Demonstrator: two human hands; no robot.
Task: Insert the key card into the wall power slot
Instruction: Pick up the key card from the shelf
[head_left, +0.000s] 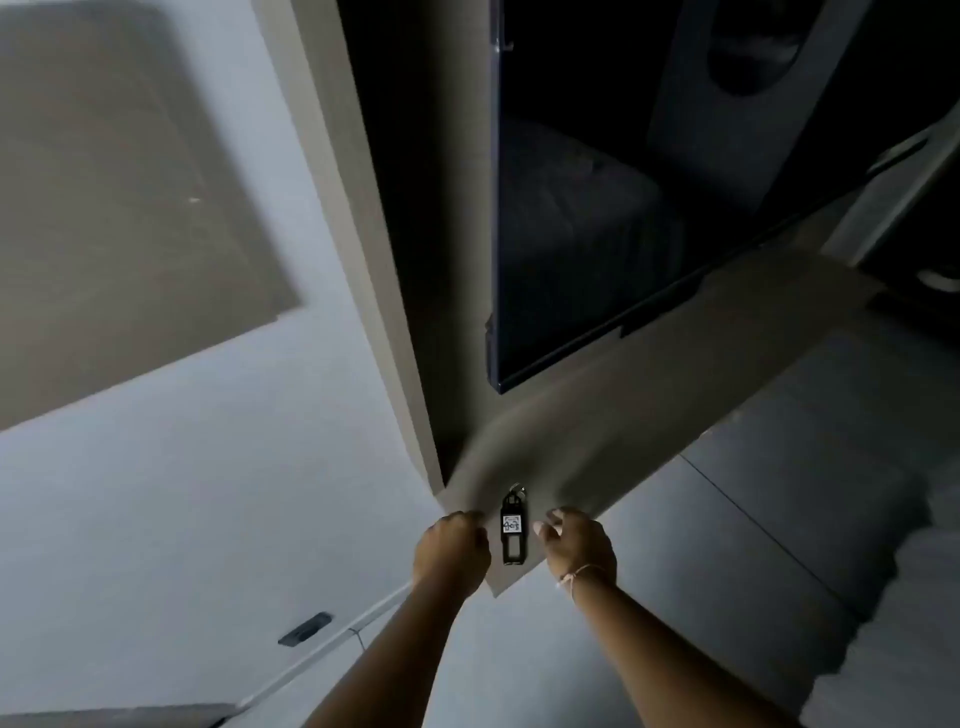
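Dim room, seen from the head camera at a steep tilt. Pale wall (218, 467) fills the 9 o'clock side of the frame, with a darker rectangular panel (119, 208) at 10 o'clock. A dark flat screen (597, 208) is mounted at 12 to 1 o'clock, above a beige shelf-like ledge (649, 415) that runs diagonally from centre toward 2 o'clock. Grey tiled floor (779, 519) lies at 3 o'clock.

Key card (511, 532), a black tag with a white label (the writing on it is too small to read) and a metal ring (517, 488) at its upper end, sits at 6 o'clock just below frame centre, against the near end of the ledge. It lies between the two hands, and neither hand is seen touching it.

Left hand (452, 551), at 9 o'clock of the card, has its fingers curled together into a loose fist; whether anything is enclosed cannot be told.

Right hand (579, 548), at 3 o'clock of the card, has its fingers (555, 518) slightly apart and bent, holding nothing. A thin pale string (574, 577) circles the right wrist.

Small dark slot-like fitting (305, 629) appears low on the wall at 7 o'clock, well apart from the card and both hands (its nature cannot be told).
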